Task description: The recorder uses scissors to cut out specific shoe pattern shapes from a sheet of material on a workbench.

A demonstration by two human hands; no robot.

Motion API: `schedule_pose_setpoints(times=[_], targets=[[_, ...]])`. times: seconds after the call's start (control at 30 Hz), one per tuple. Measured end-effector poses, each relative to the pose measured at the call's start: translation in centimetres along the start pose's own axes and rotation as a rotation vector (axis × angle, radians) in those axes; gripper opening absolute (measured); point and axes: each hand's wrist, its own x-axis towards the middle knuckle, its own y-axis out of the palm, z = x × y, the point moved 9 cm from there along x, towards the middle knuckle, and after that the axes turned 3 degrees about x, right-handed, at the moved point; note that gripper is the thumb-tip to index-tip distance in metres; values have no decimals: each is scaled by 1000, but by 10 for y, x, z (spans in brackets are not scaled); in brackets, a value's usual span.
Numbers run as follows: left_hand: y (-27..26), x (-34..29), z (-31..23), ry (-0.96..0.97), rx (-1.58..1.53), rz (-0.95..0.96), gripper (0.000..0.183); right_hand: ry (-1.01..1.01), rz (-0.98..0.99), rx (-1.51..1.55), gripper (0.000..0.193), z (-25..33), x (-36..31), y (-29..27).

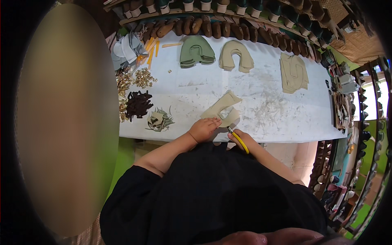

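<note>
In front of me, near the table's front edge, a beige curved shoe-upper piece (220, 107) lies on the white cover. My left hand (207, 127) rests on its near left side, fingers stretched out flat and close together. My right hand (239, 134) is closed around a hand tool with yellow handles (241, 141) and a short metal head. That metal head touches or lies just beside the near edge of the beige piece. Whether it is scissors or pincers I cannot tell. Part of the right hand's fingers is hidden behind the tool.
Farther back lie stacked green pieces (197, 51), stacked beige pieces (237, 55) and another beige stack (294, 72). To the left sit gold buckles (144, 77), dark strips (138, 104) and scraps (160, 119). Shoe lasts (225, 29) line the back; racks (369, 134) stand right.
</note>
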Motion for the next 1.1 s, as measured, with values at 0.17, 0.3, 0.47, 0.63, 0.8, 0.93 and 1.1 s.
schedule_pose_setpoints(times=[0.17,0.3,0.47,0.63,0.8,0.93,1.1], targets=[[3,-1,-2,20,-31,20,39,26,42,12,61,7,-3,-4],[2,-3,-2,36,-37,20,41,46,59,11,61,4,-2,-2],[6,-5,-1,3,-79,17,44,-15,-4,-30,59,-3,3,0],[1,-3,-3,-50,-129,12,47,-30,-46,-33,57,0,0,3],[0,-1,-4,-90,-123,-22,36,-16,-51,-16,57,0,-1,5],[7,-2,1,-130,-187,18,38,-33,-34,-51,56,-2,0,5],[0,-2,8,-8,46,106,53,37,43,48,56,-16,3,7]])
